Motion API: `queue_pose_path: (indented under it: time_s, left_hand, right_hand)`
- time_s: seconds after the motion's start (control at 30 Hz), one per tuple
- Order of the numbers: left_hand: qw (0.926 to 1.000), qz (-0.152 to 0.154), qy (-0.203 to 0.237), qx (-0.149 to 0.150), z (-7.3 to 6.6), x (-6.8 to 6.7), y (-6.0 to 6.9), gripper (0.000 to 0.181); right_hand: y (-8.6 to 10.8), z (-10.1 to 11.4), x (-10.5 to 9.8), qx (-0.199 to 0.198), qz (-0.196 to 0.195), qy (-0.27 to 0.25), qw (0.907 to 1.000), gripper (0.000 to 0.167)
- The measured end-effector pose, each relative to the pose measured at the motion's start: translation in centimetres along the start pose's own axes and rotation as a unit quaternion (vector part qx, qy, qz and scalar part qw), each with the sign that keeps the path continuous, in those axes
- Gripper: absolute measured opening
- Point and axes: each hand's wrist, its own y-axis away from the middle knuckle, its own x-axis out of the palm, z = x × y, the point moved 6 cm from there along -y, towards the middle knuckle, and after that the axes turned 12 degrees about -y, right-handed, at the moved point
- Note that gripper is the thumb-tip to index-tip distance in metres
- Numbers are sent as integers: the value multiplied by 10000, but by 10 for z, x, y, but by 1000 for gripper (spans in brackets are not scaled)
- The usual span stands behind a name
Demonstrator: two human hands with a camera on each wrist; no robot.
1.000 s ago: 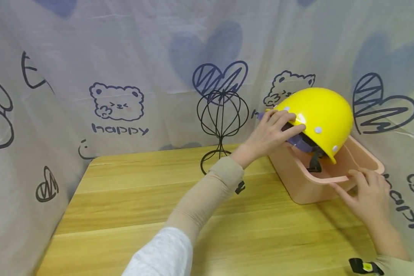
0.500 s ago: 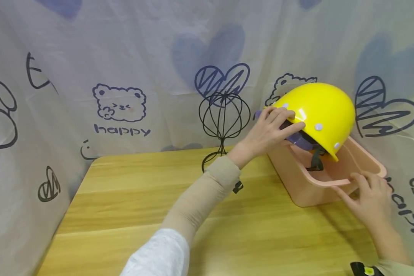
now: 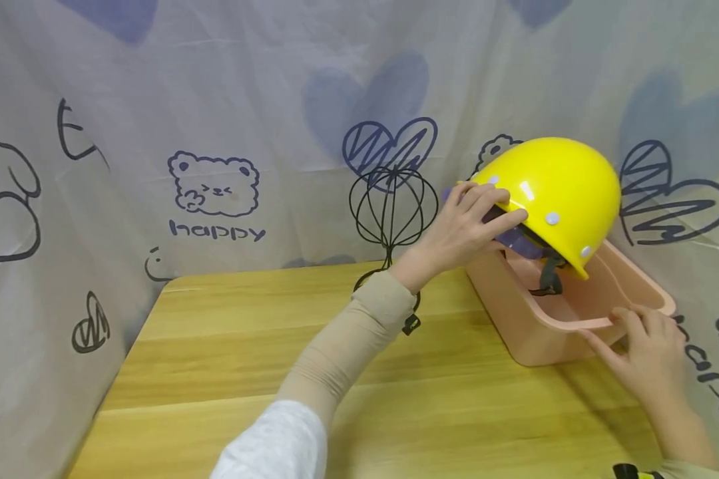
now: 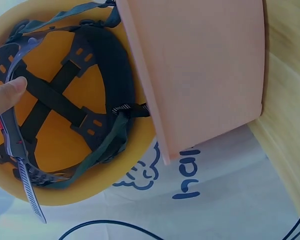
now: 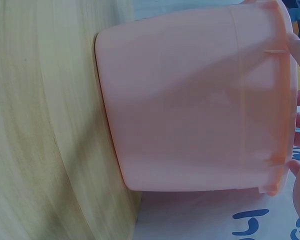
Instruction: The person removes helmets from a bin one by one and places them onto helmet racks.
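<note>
My left hand (image 3: 464, 223) grips a yellow hard hat (image 3: 560, 186) by its edge, tilted above a pink plastic bin (image 3: 496, 299). Inside the hat, the left wrist view shows a dark strap harness (image 4: 52, 95) and a purple-grey headband (image 4: 10, 130), with my thumb on the band. A dark chin strap (image 3: 550, 278) hangs down over the bin's opening. At the bin's near right corner, my right hand (image 3: 650, 352) holds the rim, thumb outside and fingers over the top. The right wrist view shows the bin's outer wall (image 5: 190, 110) and only part of that hand.
A black wire stand (image 3: 392, 213) with a round cage top stands behind my left forearm, its base partly hidden. The wooden table (image 3: 228, 346) meets a printed cloth (image 3: 275, 100) at the back and sides. A small black clip (image 3: 411, 324) shows beside my left sleeve.
The hard hat has risen slightly relative to the bin, with my left hand still on its edge. My right hand stays on the bin's rim. The head view has shifted a little.
</note>
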Motion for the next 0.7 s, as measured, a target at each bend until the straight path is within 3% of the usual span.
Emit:
queue_pose_path:
  time_s: [0.23, 0.43, 0.7]
  left_hand:
    - [10000, -1, 30, 60, 4, -6, -5, 37]
    - [10000, 60, 50, 12, 11, -12, -5, 37]
    - [9989, -452, -33, -121, 24, -23, -5, 35]
  right_hand:
    - [4, -1, -4, 273, -11, 112, 9996, 100]
    - [4, 0, -2, 241, -7, 83, 9997, 99]
    - [-1, 5, 1, 48, -118, 86, 9999, 100]
